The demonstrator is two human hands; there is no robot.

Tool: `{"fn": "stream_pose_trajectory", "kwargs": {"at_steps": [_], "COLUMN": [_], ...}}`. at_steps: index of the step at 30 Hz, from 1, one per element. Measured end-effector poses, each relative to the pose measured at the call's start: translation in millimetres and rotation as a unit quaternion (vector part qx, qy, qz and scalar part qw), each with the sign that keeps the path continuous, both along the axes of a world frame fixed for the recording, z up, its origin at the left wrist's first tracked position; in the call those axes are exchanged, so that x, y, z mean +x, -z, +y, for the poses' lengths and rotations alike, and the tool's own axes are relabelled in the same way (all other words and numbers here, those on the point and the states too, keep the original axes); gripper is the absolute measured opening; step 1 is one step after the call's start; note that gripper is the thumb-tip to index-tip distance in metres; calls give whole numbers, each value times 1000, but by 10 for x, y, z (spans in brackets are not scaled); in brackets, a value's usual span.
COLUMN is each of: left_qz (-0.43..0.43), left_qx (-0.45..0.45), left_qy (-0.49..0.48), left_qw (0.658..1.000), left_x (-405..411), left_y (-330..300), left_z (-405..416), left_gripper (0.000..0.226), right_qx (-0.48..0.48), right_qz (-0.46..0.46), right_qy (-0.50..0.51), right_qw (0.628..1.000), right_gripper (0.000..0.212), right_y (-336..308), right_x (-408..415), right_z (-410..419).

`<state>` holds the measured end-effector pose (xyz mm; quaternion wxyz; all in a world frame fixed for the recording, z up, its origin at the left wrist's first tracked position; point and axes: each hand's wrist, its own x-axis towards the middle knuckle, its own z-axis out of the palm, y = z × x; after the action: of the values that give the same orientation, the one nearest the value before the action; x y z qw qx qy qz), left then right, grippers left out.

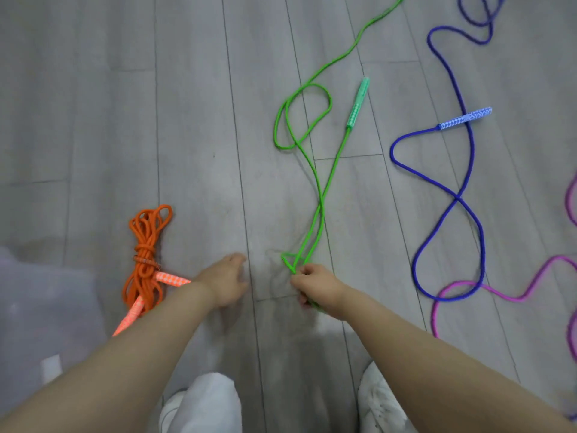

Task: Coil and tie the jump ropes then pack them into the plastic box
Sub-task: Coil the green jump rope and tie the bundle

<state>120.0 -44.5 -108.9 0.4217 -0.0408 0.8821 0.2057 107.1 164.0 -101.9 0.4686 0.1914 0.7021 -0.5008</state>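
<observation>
At the far left edge sits a blurred, translucent plastic box point(37, 295) on the grey plank floor point(193, 120). Just right of it lies the orange rope point(145, 260), already coiled into a long bundle and cinched round the middle, its long axis running near to far, its two patterned handles pointing toward the near left. The left hand point(226, 282) hovers beside it, fingers relaxed and loosely spread, holding nothing. The right hand point(315, 289) pinches the green rope point(315, 182), fingers curled round a small fold of braided cord; two strands run away from it, one to a textured green handle point(358, 104) pointing away. Further right, the blue rope point(468, 170) snakes loosely, then the pink rope point(499, 295).
</observation>
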Motion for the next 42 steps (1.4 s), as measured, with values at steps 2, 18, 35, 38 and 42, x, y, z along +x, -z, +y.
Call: {"fn": "stream_pose_trajectory", "kwargs": {"at_steps": [2,18,35,38,42], "left_qz": [-21,106,202,241,247], "left_qx": [33,160,171,170,195], "left_qy": [-20,-114,-97,-99,-169], "left_qw": [999,975,959,950,934], "left_x": [166,1087,2039,2284,2600], "left_y": [-169,-2042,-3578,-3667,-3682], "left_z": [27,151,662,797,891], "left_gripper": [55,66,65,54,27], "right_qx": [-56,-120,-181,-198,-224], "right_qz": [-66,131,363,391,428], "right_qy": [14,-20,40,45,77], "right_qw": [996,984,913,898,872], "right_gripper": [25,23,21,23,24], "right_y": [-308,-2756,-5432,-5795,-6172], "right_x": [167,801,1606,1819,2076], "right_z": [-115,-184,218,295,405]}}
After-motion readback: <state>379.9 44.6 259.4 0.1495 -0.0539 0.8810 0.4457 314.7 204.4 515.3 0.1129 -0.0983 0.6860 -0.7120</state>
